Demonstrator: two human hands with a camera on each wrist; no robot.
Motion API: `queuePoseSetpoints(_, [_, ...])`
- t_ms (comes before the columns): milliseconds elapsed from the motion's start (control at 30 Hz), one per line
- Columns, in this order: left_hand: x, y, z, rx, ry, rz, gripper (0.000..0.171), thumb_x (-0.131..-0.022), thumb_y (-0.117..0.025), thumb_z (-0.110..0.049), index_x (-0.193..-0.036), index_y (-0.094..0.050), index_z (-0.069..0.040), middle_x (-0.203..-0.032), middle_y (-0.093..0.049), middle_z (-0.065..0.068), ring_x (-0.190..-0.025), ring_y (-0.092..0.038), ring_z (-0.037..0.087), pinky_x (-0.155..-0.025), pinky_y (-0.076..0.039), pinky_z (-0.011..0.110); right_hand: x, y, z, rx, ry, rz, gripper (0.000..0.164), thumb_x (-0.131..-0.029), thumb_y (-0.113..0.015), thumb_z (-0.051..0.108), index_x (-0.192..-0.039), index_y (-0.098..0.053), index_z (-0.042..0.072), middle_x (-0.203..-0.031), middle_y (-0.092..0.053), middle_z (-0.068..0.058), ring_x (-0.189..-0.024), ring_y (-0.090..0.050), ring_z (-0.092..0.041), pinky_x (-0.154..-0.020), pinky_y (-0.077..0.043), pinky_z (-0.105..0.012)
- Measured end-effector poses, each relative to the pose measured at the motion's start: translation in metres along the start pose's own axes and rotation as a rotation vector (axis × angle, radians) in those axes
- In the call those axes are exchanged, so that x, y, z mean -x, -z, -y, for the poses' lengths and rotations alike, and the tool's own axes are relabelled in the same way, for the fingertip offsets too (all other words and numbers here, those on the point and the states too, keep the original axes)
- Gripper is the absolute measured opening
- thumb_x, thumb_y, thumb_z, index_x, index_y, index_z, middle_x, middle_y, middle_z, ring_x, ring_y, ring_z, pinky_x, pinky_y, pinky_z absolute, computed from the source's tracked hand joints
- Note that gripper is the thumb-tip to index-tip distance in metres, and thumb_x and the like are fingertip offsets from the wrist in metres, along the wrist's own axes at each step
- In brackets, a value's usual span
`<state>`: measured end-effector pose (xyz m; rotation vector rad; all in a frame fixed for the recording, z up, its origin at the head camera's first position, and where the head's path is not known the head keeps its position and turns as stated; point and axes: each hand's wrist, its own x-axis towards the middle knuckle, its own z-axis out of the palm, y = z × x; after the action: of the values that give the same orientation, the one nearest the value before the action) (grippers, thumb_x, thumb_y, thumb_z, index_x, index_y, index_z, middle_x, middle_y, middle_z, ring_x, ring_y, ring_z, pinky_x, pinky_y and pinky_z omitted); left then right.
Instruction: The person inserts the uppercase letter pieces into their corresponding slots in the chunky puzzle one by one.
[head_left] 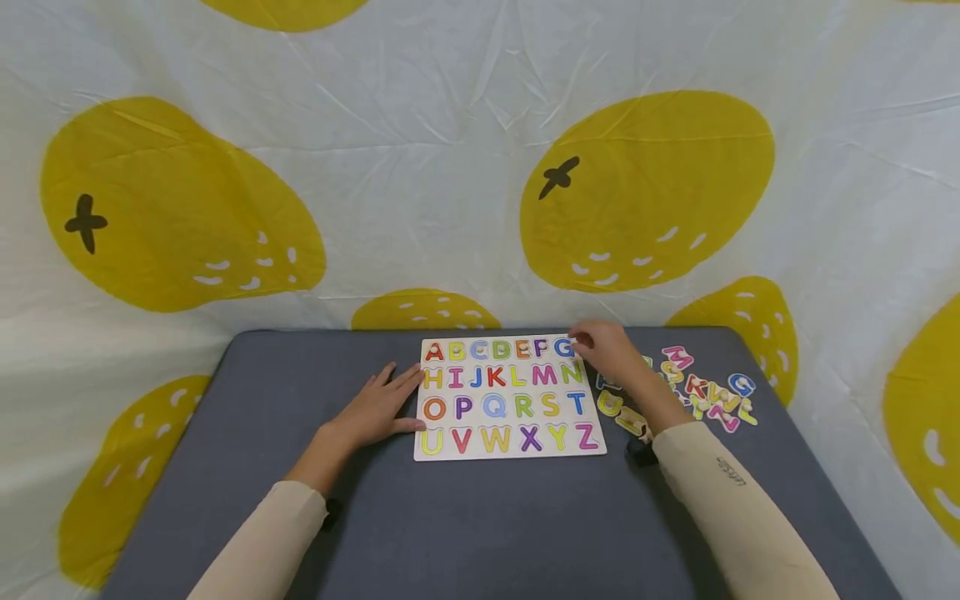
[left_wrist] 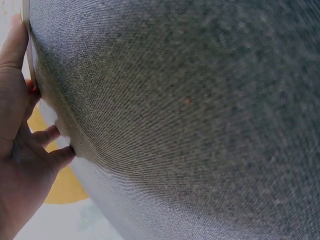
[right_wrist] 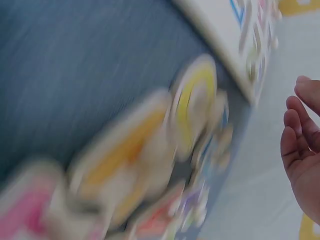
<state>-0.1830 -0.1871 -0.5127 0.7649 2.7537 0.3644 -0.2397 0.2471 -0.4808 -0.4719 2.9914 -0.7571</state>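
Observation:
A white alphabet puzzle board [head_left: 483,393] with colored letters from A to Z in four rows lies on the dark table. My left hand [head_left: 380,406] rests at its left edge, fingers spread, with the thumb low along that side; the left wrist view shows the thumb [left_wrist: 14,42] at the board's rim. Over the upper right corner, near the blue G [head_left: 562,347], is my right hand [head_left: 606,350]. Its fingers are loosely bent, and no piece shows between thumb and fingers in the right wrist view. Loose letter pieces [right_wrist: 195,107] lie below that hand, blurred.
Right of the board is a scattered, partly overlapping pile of letter pieces, among them a pink M [head_left: 678,357], a blue G piece [head_left: 741,384] and a yellow U [head_left: 609,404]. My right forearm covers part of it. Behind the table hangs a white curtain [head_left: 435,208] with yellow fruit prints.

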Motion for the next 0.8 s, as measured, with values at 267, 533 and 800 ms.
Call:
queuePoseSetpoints(267, [0.001,0.0,-0.002,0.008,0.016,0.018,0.097,-0.091,-0.069,-0.061,-0.165,-0.027,-0.015,-0.172,-0.026,0.004,-0.157,-0.017,0.049,-0.121,-0.022,0.07,0.045,0.039,-0.05,0.014,-0.092,-0.076,0.025,-0.101,-0.068,0.016,-0.119,-0.071,-0.001,-0.108,-0.071,-0.019,-0.1,-0.066,-0.037,-0.089,-0.053,-0.057])
queuePoseSetpoints(533, [0.0,-0.004,0.0,0.02,0.014,0.015,0.096,-0.091,-0.069,-0.061,-0.166,-0.026,-0.016,-0.172,-0.024,0.003,-0.157,-0.015,0.048,-0.122,-0.02,0.069,0.091,0.069,-0.096,0.059,-0.193,-0.138,0.03,-0.101,-0.068,0.019,-0.121,-0.069,-0.003,-0.106,-0.068,-0.022,-0.095,-0.063,-0.038,-0.084,-0.05,-0.058])
queuePoseSetpoints(800, [-0.001,-0.001,0.001,0.018,0.004,0.009,0.096,-0.092,-0.068,-0.06,-0.166,-0.026,-0.015,-0.173,-0.023,0.004,-0.157,-0.015,0.048,-0.121,-0.021,0.07,0.121,0.078,-0.139,0.053,-0.25,-0.231,0.03,-0.098,-0.066,0.007,-0.121,-0.062,-0.013,-0.11,-0.062,-0.035,-0.094,-0.061,-0.048,-0.08,-0.051,-0.062])
